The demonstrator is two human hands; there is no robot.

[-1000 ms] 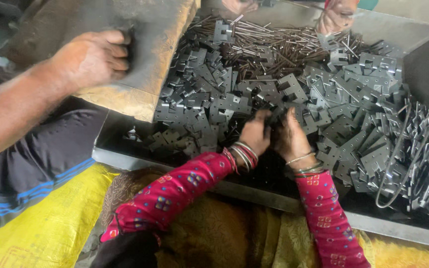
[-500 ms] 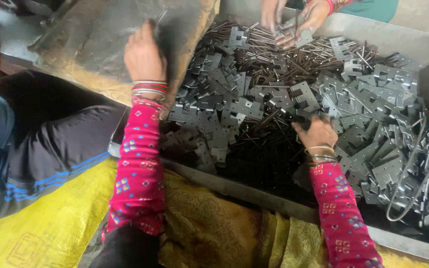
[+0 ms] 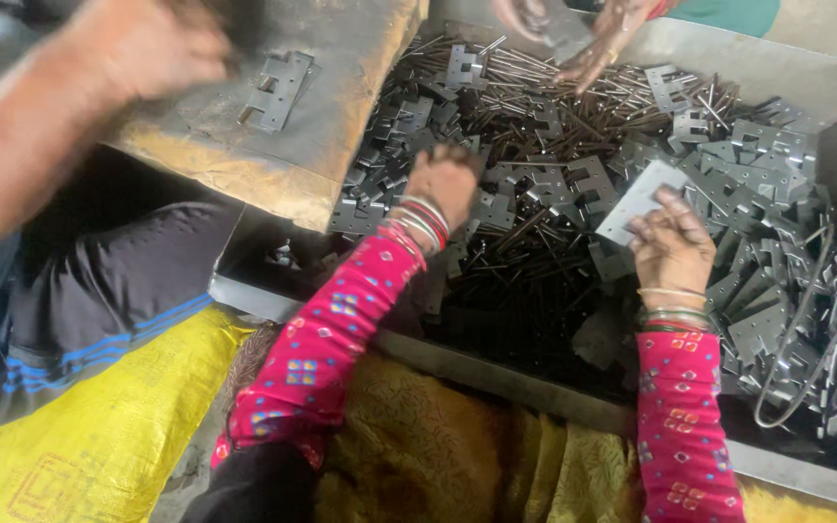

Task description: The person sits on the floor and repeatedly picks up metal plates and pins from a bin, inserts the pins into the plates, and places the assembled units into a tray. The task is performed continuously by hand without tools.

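Two hands of mine work inside the tray. My right hand point(image 3: 672, 247), in a pink patterned sleeve with bangles at the wrist, is closed in a pinch on a flat pale grey metal plate point(image 3: 639, 201), thumb and fingertips gripping its lower edge; the plate tilts up above the heap of dark grey notched metal hinge plates point(image 3: 728, 184). My left hand point(image 3: 446, 180), likewise sleeved and bangled, is pressed fingers-down into that same heap near the tray's left side; the fingers are curled into the parts, and I cannot tell whether they grip one.

Among and beneath the plates lies a mass of thin dark metal rods point(image 3: 573, 116). Both fill a shallow grey sheet-metal tray point(image 3: 496, 368), whose near rim runs across my lap. Bent wire loops point(image 3: 806, 329) lie at the tray's right end.

Left of the tray, a worn wooden board covered with grey sheet metal point(image 3: 341, 107) carries one hinge plate point(image 3: 276, 89). A co-worker's blurred forearm point(image 3: 70, 126) reaches over it. Another person's hands point(image 3: 573, 39) pick at the rods at the far edge. Yellow woven sacking point(image 3: 99, 436) lies at lower left.
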